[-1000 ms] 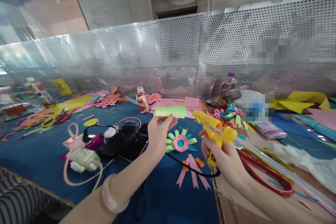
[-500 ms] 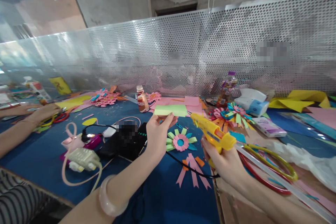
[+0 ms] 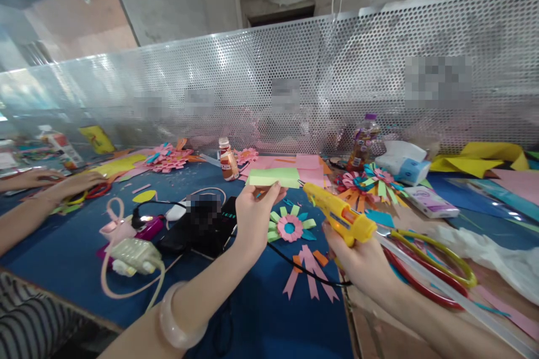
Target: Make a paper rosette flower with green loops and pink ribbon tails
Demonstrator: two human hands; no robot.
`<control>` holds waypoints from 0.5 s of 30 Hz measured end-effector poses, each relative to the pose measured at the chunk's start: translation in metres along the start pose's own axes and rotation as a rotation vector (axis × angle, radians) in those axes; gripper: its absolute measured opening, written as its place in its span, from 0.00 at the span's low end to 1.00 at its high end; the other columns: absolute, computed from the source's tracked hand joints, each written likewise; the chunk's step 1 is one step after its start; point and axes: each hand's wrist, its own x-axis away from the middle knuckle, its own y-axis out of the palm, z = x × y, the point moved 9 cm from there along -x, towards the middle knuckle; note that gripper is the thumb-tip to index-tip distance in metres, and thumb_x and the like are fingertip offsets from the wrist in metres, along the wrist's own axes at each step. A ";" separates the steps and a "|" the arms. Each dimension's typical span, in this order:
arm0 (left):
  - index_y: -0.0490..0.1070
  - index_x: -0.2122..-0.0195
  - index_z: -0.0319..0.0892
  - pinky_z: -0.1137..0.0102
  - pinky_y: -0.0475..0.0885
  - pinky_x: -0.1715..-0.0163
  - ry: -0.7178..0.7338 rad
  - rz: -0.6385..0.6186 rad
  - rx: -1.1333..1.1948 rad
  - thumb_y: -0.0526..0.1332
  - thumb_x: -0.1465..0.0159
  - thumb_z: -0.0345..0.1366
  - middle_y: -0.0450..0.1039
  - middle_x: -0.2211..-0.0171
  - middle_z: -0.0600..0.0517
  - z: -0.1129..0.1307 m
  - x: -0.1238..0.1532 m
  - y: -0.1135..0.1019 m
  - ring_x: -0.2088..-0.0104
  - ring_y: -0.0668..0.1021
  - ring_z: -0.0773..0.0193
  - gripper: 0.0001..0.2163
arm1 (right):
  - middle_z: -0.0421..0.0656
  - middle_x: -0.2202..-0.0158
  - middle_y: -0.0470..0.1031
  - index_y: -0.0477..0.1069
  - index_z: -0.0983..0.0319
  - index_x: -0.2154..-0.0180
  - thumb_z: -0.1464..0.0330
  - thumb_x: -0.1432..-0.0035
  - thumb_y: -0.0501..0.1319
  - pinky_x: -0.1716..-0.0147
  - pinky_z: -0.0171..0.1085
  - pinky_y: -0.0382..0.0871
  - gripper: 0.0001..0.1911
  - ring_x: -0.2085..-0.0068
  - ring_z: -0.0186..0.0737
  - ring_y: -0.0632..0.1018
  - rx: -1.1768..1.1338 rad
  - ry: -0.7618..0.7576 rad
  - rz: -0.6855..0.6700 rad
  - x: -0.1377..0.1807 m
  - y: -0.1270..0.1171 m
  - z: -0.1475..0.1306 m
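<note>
My left hand (image 3: 255,214) is raised over the blue table, pinching a light green paper slip (image 3: 273,177) by its lower edge. My right hand (image 3: 360,261) grips a yellow hot glue gun (image 3: 339,213), whose nozzle points up and left, almost touching the slip's right end. Below both hands lies a pink and green paper flower (image 3: 289,226), with pink paper strips (image 3: 310,279) fanned out in front of it.
A black bag (image 3: 197,224), a white charger with cable (image 3: 132,252) and a small bottle (image 3: 228,159) lie on the blue table (image 3: 63,247). More paper flowers (image 3: 370,179), tissue packs, coloured sheets and red and yellow hoops (image 3: 433,269) lie right. Another person's hands (image 3: 67,184) rest far left.
The glue gun's nozzle has dropped and moved left toward the green slip. Another person's hands came in at the far left. My left hand has stayed almost still.
</note>
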 end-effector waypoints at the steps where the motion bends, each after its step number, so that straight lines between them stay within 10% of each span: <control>1: 0.72 0.67 0.34 0.63 0.77 0.61 0.001 0.001 0.001 0.67 0.47 0.35 0.77 0.71 0.48 0.000 0.000 0.000 0.68 0.80 0.61 0.10 | 0.33 0.84 0.57 0.57 0.59 0.75 0.57 0.43 0.53 0.83 0.31 0.57 0.15 0.82 0.31 0.62 -0.001 0.002 0.007 0.000 -0.001 0.000; 15: 0.72 0.68 0.37 0.65 0.77 0.61 0.016 0.004 0.017 0.66 0.46 0.34 0.77 0.70 0.50 0.006 0.003 0.002 0.68 0.80 0.62 0.08 | 0.33 0.84 0.60 0.61 0.59 0.72 0.57 0.44 0.53 0.83 0.32 0.58 0.13 0.82 0.33 0.66 -0.002 0.050 -0.004 0.002 0.002 0.012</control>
